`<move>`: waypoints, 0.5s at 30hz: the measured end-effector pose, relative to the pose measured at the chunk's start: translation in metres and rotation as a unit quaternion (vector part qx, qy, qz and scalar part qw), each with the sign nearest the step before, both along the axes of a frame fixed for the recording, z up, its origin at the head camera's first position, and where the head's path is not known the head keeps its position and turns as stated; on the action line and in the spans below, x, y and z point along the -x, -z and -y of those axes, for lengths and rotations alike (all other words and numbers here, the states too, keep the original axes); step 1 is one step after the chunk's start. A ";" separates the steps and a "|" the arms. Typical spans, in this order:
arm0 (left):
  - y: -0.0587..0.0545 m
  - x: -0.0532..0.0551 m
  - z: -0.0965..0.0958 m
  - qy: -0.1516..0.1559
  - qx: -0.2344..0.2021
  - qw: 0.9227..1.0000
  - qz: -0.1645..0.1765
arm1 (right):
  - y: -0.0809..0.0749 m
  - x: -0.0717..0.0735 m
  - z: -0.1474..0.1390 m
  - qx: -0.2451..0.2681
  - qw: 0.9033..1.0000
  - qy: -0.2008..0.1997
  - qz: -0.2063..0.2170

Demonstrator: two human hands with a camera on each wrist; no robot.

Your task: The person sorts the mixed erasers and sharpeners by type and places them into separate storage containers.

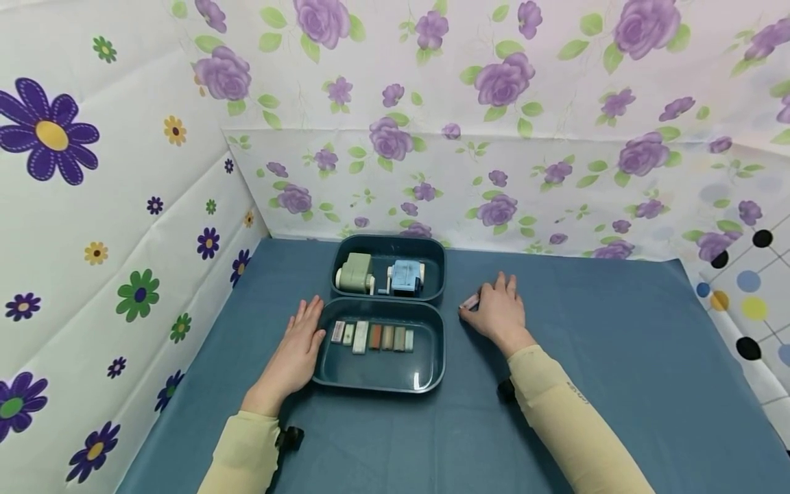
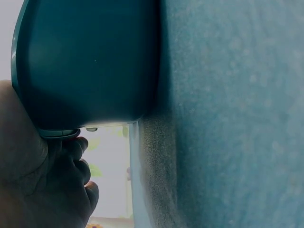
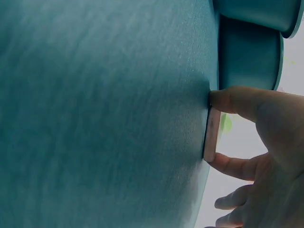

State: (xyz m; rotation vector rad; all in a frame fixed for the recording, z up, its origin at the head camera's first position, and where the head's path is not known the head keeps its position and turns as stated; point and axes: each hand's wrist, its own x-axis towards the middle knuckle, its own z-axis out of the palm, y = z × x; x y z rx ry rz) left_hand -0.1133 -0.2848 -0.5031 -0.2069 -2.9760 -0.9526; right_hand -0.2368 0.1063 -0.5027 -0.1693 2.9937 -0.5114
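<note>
My right hand (image 1: 501,312) is on the table to the right of the trays, pinching a small pinkish-white eraser (image 1: 470,302) between thumb and finger. In the right wrist view the eraser (image 3: 212,134) lies low against the cloth, held at its two ends. My left hand (image 1: 297,350) rests along the left side of the near dark teal tray (image 1: 378,382), fingers straight. The left wrist view shows the tray's outer wall (image 2: 90,61) close beside that hand. Inside the near tray, several erasers (image 1: 375,337) in white, green, orange and tan stand in a row.
Directly behind the near tray sits a second teal tray (image 1: 389,239). It holds a green crank pencil sharpener (image 1: 356,272) and a blue one (image 1: 405,276). Blue cloth (image 1: 592,357) covers the table, with a flower-printed sheet (image 1: 432,171) hanging at its back edge.
</note>
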 end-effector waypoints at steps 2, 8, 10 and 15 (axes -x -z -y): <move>0.000 0.000 0.000 0.000 -0.002 1.000 0.000 | 0.000 0.000 -0.001 0.000 1.000 -0.004 -0.003; 0.000 0.000 0.000 0.000 -0.004 1.000 0.000 | 0.001 -0.002 -0.005 -0.005 1.000 -0.021 -0.007; 0.001 0.000 0.000 0.000 -0.003 1.000 -0.002 | 0.001 -0.003 -0.006 -0.004 1.000 -0.025 -0.009; 0.001 0.000 0.000 0.000 -0.002 1.000 -0.006 | -0.003 -0.008 -0.009 0.015 0.999 -0.030 -0.029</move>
